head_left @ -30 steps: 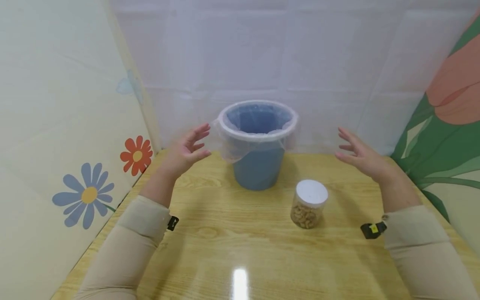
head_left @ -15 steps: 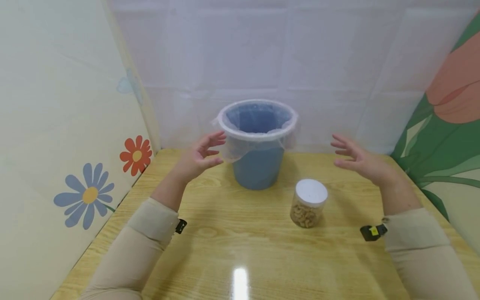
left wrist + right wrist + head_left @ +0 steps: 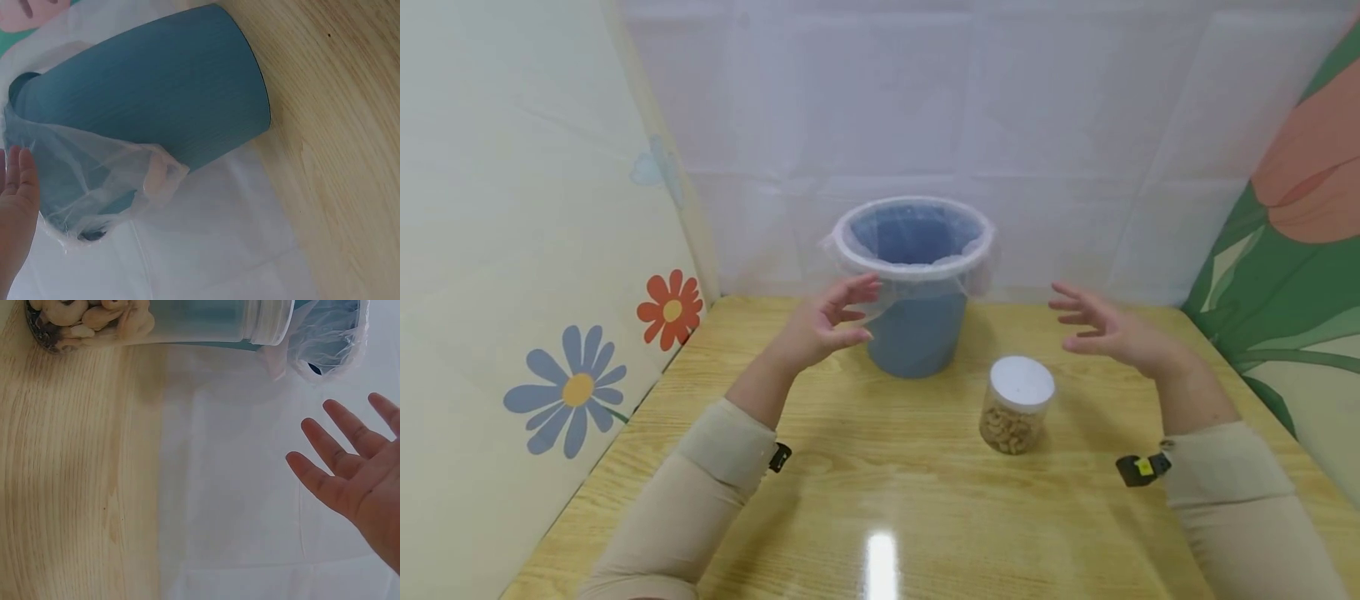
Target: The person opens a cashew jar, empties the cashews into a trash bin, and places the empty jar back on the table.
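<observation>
In the head view a blue trash bin [image 3: 917, 337] stands upright at the back of the table, lined with a clear plastic bag [image 3: 977, 275] folded over its white rim. A clear jar of cashews [image 3: 1011, 427] with a white lid [image 3: 1022, 381] stands in front of it, a bit to the right. My left hand [image 3: 823, 325], fingers spread and holding nothing, overlaps the bin's left side. The right hand [image 3: 1112, 333] hovers beyond the jar's right side with loosely extended fingers. In the right wrist view the jar [image 3: 200, 322] lies across the top, apart from that hand.
The wood-grain table [image 3: 850, 483] spans the foreground. A white sheet [image 3: 1037, 125] hangs close behind the bin, and flower-printed panels [image 3: 535, 250] border both sides. Dark wrist devices [image 3: 1142, 468] sit at the sleeve cuffs.
My left hand has moved right, from beside the bin to in front of its left side. The right hand has shifted slightly left and down. The bin and jar stay put.
</observation>
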A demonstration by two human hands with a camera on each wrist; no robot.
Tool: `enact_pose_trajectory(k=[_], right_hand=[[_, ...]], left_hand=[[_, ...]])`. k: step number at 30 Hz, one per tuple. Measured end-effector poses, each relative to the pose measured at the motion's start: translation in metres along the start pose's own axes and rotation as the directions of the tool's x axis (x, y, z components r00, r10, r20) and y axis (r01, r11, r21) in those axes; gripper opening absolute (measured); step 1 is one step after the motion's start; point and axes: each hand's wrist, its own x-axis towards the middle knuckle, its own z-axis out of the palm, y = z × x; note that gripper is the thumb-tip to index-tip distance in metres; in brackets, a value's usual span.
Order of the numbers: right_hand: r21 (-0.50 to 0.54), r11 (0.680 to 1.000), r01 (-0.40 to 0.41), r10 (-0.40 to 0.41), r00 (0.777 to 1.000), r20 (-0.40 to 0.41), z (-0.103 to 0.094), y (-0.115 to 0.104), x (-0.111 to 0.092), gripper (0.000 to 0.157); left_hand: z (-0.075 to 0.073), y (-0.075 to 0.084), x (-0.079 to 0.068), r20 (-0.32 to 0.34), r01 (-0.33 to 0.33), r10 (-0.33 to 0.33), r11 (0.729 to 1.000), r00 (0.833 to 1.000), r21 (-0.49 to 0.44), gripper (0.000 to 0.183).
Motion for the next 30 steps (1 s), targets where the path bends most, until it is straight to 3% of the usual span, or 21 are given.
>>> enact_pose_trajectory(k=[7,12,20,23,30], right_hand=[[0.013,0.999,0.031,-0.032,0.998,0.049,0.004,0.009,0.0,0.076],[0.015,0.997,0.076,-0.077,0.993,0.086,0.007,0.016,0.0,0.079],[0.062,0.998,-0.005,-0.005,0.987,0.162,0.012,0.024,-0.003,0.079],[0.058,0.998,-0.007,-0.002,0.986,0.168,0.014,0.028,-0.004,0.08],[0.077,0.997,-0.022,0.004,0.975,0.222,0.021,0.041,-0.005,0.075]], left_hand=[[0.009,-0.002,0.003,0.014,0.007,-0.007,1.0,1.0,0.008,0.067],[0.014,-0.013,0.007,0.049,0.018,-0.019,1.0,0.999,0.016,0.069],[0.024,-0.036,0.011,0.061,0.048,-0.048,0.999,0.997,0.001,0.071],[0.028,-0.036,0.011,0.069,0.05,-0.05,0.999,0.996,0.006,0.071],[0.036,-0.013,0.011,0.102,0.042,-0.042,0.999,0.994,0.002,0.068]])
